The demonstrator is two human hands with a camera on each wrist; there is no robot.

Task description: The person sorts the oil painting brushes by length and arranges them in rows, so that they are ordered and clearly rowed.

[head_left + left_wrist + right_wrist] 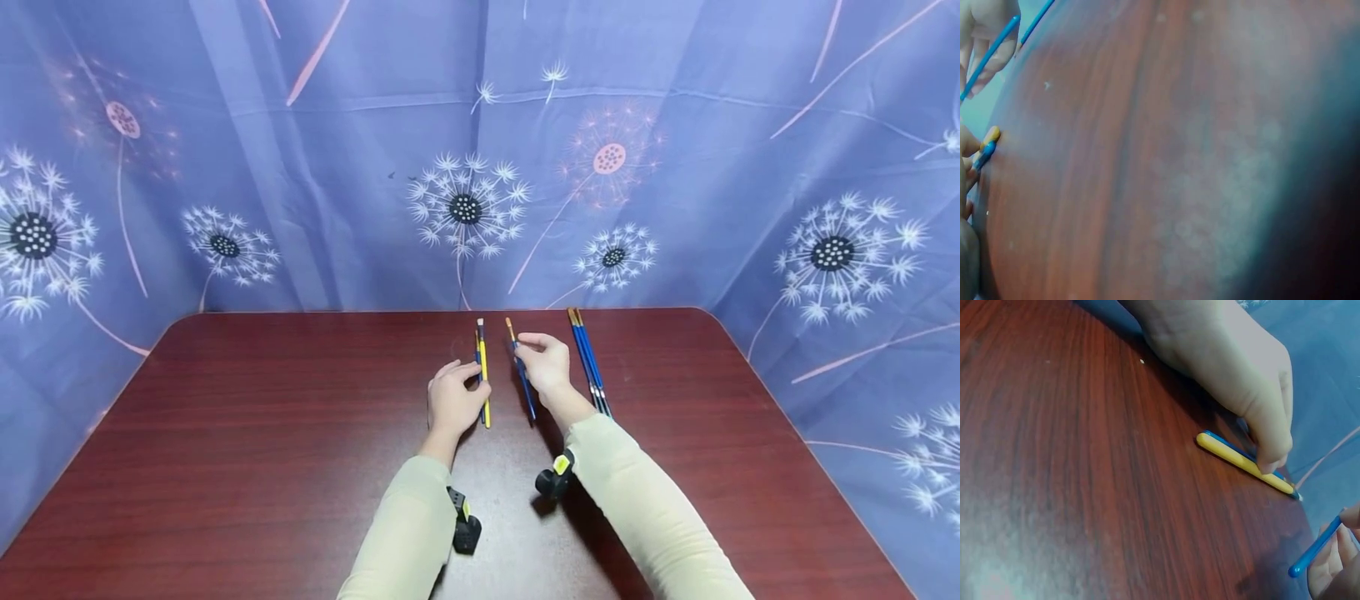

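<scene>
My left hand (455,398) has its thumb and fingers around a yellow paintbrush (483,362) and a blue paintbrush (477,343) lying side by side near the table's back. In the right wrist view the yellow handle (1229,452) rests along the tabletop with the blue one behind it, my left fingertips right at them. My right hand (546,364) pinches another blue paintbrush (522,375) near its bristle end, which points to the back. The lower end of that blue handle (1313,550) tilts toward me in the right wrist view.
To the right of my right hand lie several blue paintbrushes (587,354), close together, partly behind my forearm. The reddish-brown table (262,433) ends at the back against a blue curtain (360,208) with dandelion prints.
</scene>
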